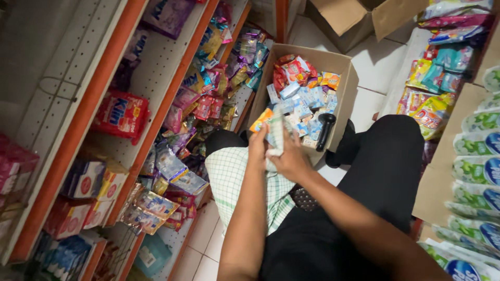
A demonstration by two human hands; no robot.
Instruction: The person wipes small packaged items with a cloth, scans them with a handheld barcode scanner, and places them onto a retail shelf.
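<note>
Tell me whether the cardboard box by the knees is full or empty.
Nearly full: the cardboard box stands open, with small packets heaped almost to its rim.

Orange-edged shelves are holding packets at left | cardboard box of sachets is sitting upper centre | black scanner is leaning inside | stacked packs are lining right edge.

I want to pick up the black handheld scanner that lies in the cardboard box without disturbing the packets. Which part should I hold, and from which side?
Grip the black scanner by its long handle, coming from above on the side nearest the person. The handle slopes down toward that edge of the cardboard box and lies clear on top of the packets, while its wider head points into them.
</note>
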